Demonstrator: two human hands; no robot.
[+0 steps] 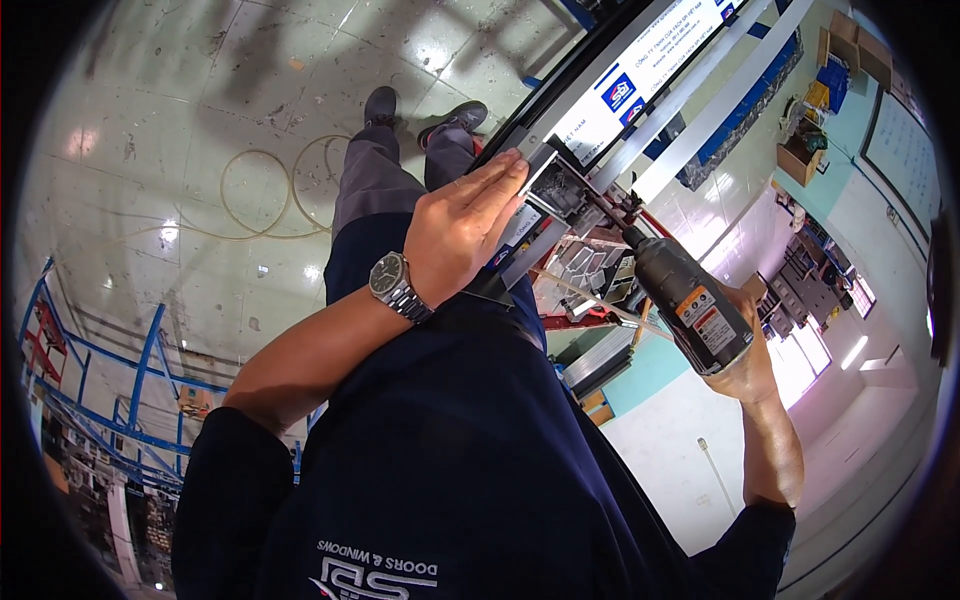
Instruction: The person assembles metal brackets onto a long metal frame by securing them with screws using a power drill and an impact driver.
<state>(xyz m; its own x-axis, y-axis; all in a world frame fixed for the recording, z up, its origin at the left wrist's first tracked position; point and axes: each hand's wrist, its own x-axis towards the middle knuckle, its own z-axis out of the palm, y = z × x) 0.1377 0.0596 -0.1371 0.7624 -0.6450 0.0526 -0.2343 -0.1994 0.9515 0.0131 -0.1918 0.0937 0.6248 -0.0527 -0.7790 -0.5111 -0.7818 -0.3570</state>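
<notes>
At the centre of the head view, the left hand lies flat, fingers straight and together, pressed against the cut end of a long silver aluminium frame profile that runs diagonally toward the upper right. The palm bears on the profile and does not curl around it; the fingertips reach the open end, where the hollow chambers of the section are visible. A steel-link wristwatch sits on the left wrist.

To the right, the right hand is wrapped around the handle of a dark grey power drill with a red-and-white label. The hand is largely hidden behind the drill body, but the hold is a closed one. The drill's chuck and bit point up and to the left, meeting the side of the profile just beside the left fingertips; the exact point of contact is too small to make out.

The profile carries a white protective film with blue markings along its upper face. Below the hands hang the person's dark navy shirt and grey trousers, with black shoes on a glossy tiled floor. A thin yellowish hose loops across the floor, and a blue metal rack stands at the lower left.
</notes>
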